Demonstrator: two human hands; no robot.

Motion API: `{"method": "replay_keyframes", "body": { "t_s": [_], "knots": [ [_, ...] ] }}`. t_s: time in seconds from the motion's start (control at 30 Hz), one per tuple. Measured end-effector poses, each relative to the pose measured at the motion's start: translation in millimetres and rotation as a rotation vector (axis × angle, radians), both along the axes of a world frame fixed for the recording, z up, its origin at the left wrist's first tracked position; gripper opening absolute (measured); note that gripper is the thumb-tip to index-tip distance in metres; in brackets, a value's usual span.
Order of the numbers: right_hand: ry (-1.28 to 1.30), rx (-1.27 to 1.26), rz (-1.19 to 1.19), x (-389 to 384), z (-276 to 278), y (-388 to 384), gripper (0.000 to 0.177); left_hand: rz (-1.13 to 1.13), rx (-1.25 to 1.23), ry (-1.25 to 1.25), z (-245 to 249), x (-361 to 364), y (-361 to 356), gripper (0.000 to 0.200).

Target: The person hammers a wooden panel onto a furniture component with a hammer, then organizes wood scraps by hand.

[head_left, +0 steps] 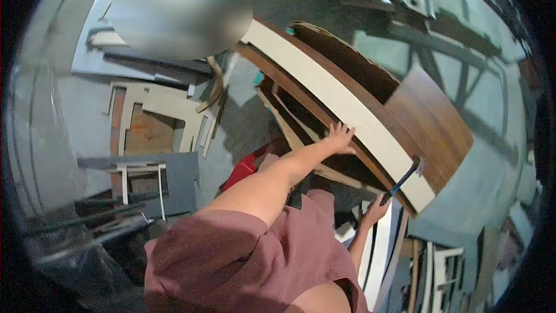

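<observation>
My left hand (pixel 341 138) is stretched across to a long cream-coloured board (pixel 324 81), its fingers spread over the near edge. The board lies lengthwise along a brown wood-grain panel (pixel 431 133), whose dark brown near edge (pixel 289 84) runs beneath my hand. Lower right, my right hand (pixel 376 211) is closed round the dark blue handle of a hammer (pixel 401 182). The hammer's head is over the board's right end. Below my left hand, an open cardboard box (pixel 324 171) shows a dark inside.
Cream frame pieces (pixel 174 101) and grey panels (pixel 182 182) lie on the left. White boards (pixel 379 255) stand beside my right arm, with more frame parts (pixel 443 272) at lower right. A metal stand (pixel 463 40) is at upper right. A blurred patch covers the top left.
</observation>
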State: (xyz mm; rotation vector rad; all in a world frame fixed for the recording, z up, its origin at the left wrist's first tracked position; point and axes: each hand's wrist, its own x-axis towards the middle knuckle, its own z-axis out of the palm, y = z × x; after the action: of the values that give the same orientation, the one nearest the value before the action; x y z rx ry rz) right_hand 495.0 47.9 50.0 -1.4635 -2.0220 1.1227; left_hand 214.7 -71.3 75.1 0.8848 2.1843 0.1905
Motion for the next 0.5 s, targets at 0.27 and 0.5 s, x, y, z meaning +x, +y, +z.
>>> {"method": "replay_keyframes", "body": {
  "t_s": [0.27,0.5],
  "knots": [
    [-0.180,-0.216,0.374,-105,54,-145,0.034,0.115,0.292,-0.059,1,-44,-252,0.089],
    [-0.302,-0.231,0.684,-229,62,-302,0.028,0.760,0.074,-0.087,48,-153,-527,0.088]
  ]
}}
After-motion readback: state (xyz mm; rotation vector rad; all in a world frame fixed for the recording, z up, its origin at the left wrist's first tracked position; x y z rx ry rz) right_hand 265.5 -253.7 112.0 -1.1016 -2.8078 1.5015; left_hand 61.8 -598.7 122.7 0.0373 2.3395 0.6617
